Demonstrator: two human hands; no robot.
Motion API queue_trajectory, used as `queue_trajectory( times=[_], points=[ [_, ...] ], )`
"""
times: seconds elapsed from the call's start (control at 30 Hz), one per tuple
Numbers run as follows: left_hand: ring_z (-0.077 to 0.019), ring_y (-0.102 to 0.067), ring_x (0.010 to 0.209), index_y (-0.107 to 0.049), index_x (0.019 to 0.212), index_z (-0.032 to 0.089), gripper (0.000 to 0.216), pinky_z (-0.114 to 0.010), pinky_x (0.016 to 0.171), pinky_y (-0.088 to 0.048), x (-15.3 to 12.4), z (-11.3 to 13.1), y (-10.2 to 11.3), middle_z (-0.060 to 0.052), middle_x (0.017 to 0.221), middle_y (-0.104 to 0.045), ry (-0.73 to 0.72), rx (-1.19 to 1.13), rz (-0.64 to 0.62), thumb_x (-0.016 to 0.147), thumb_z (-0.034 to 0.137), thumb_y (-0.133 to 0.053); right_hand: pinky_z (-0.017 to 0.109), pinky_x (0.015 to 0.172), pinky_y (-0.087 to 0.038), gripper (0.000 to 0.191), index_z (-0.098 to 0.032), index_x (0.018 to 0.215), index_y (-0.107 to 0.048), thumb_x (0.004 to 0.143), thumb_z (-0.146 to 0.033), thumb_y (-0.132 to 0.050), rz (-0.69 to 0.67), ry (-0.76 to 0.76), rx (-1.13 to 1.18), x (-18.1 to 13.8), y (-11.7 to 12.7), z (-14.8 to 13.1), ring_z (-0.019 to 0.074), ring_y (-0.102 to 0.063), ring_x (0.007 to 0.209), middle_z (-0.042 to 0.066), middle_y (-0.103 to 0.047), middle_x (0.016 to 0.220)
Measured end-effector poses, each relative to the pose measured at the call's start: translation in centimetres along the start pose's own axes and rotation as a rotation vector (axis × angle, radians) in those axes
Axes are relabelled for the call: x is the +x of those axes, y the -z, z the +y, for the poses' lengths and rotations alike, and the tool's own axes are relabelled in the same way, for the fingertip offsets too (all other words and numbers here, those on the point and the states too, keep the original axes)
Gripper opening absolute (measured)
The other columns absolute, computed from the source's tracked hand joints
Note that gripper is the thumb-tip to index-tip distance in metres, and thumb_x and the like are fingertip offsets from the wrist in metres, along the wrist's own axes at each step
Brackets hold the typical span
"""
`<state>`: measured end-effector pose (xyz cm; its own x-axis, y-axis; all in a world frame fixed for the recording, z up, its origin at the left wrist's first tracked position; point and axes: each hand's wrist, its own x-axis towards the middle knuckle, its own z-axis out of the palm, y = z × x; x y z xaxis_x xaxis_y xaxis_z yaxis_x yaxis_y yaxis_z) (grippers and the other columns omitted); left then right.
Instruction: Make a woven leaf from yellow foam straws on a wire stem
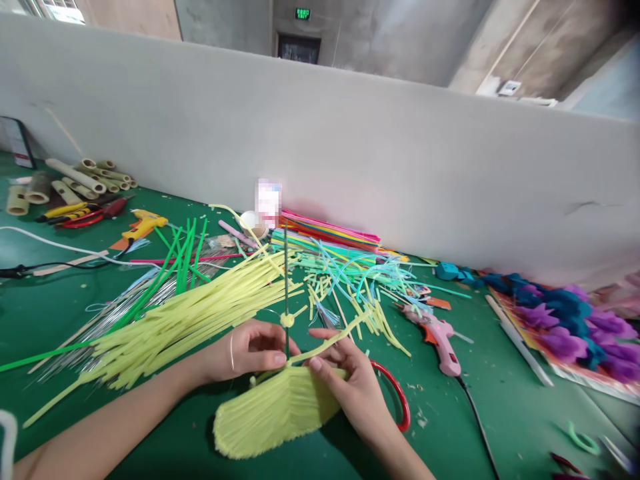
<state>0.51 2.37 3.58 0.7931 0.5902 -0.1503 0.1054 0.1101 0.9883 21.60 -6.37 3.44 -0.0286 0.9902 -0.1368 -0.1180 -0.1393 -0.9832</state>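
Note:
A pale yellow leaf-shaped piece (260, 420) made of pipe cleaners laid side by side hangs below my hands, over the green table. From its upper edge a thin dark wire stem (287, 267) rises upright, with a small yellow knot (287, 321) around it. My left hand (250, 350) pinches the stem's lower part between thumb and fingers. On the other side my right hand (350, 380) grips the yellow leaf-shaped piece and a loose yellow pipe cleaner (333, 341) that slants up to the right. Red-handled scissors (400, 397), partly hidden, lie beside my right hand.
Yellow pipe cleaners (200, 307) lie in a large bundle beyond my left arm. Farther back are coloured pipe cleaners (330, 233). A pink glue gun (440, 337) lies right, a yellow one (145, 225) left, near pliers (100, 213) and bamboo tubes (75, 177). Purple flowers (560, 333) fill the right.

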Motion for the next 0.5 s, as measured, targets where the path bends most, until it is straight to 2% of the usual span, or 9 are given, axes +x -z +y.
queue_trajectory(
  times=[0.1,0.23,0.4,0.5],
  points=[
    [-0.0108,-0.047,0.062,-0.070,0.096,0.016,0.046,-0.021,0.056,-0.035,0.2,-0.2,-0.1,0.000,0.074,-0.059,0.000,-0.068,-0.030,0.071,0.054,-0.076,0.026,0.072,-0.051,0.038,-0.022,0.112,-0.062,0.086,-0.049,-0.067,-0.013,0.022,0.021,-0.1,-0.2,-0.1,0.0174,-0.068,0.078,0.003,-0.073,0.081],
    [-0.0076,-0.037,0.054,-0.065,0.078,0.014,0.038,-0.021,0.050,-0.026,0.5,-0.3,-0.8,0.004,0.063,-0.052,0.016,0.040,0.008,0.070,0.049,-0.079,0.024,0.064,-0.049,0.030,-0.020,0.100,-0.063,0.091,-0.049,-0.060,0.009,0.084,0.054,-0.2,-0.5,-0.1,0.0135,-0.064,0.065,0.002,-0.070,0.073],
    [-0.0080,-0.038,0.057,-0.068,0.087,0.014,0.031,-0.021,0.053,-0.026,0.7,-0.8,-1.6,0.005,0.063,-0.050,0.016,-0.048,-0.038,0.074,0.041,-0.078,0.022,0.062,-0.048,0.028,-0.019,0.097,-0.063,0.087,-0.045,-0.068,0.018,0.116,-0.036,-0.2,-0.6,0.1,0.0123,-0.063,0.061,0.000,-0.067,0.065],
    [-0.0090,-0.043,0.061,-0.071,0.082,0.015,0.024,-0.021,0.057,-0.031,0.6,-0.6,-1.6,0.003,0.068,-0.053,-0.018,-0.138,-0.055,0.073,0.036,-0.079,0.021,0.059,-0.045,0.029,-0.019,0.102,-0.064,0.086,-0.043,-0.069,0.060,0.124,-0.097,-0.1,-0.5,0.4,0.0112,-0.060,0.057,-0.001,-0.065,0.062]
  ],
)
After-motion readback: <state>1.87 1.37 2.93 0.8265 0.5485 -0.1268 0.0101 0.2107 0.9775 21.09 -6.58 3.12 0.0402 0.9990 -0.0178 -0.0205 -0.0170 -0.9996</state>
